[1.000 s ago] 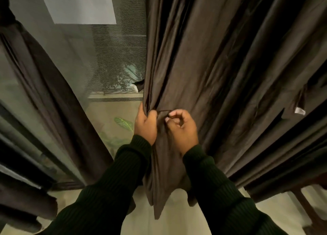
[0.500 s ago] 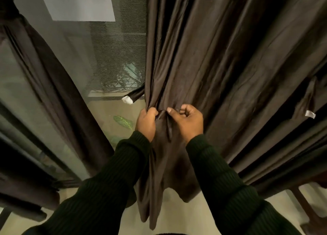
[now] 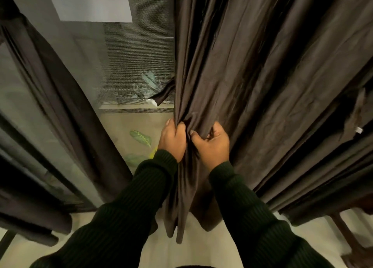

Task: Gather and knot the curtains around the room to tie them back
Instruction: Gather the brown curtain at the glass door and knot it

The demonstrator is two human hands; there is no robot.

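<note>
A dark brown curtain (image 3: 252,69) hangs in long folds over the right half of the view. My left hand (image 3: 171,140) grips a bunch of folds at the curtain's left edge. Right beside it, my right hand (image 3: 212,144) clutches more of the same fabric, fingers curled into the cloth. Below my hands the gathered cloth hangs down to a loose tail (image 3: 179,223). A short tie strip with a white tag (image 3: 161,95) sticks out left from behind the curtain's edge. A second dark curtain (image 3: 66,106) hangs at the left.
Between the curtains is a window with a mesh screen (image 3: 137,65), green leaves (image 3: 141,137) visible through the glass. Pale floor (image 3: 161,251) lies below. Dark wooden furniture legs (image 3: 347,233) stand at the lower right. Another white tag (image 3: 358,130) hangs on the right folds.
Both hands have risen slightly on the curtain. My right hand has opened out from a thumb pinch and taken a wider handful of folds, pulling more cloth toward the left hand.
</note>
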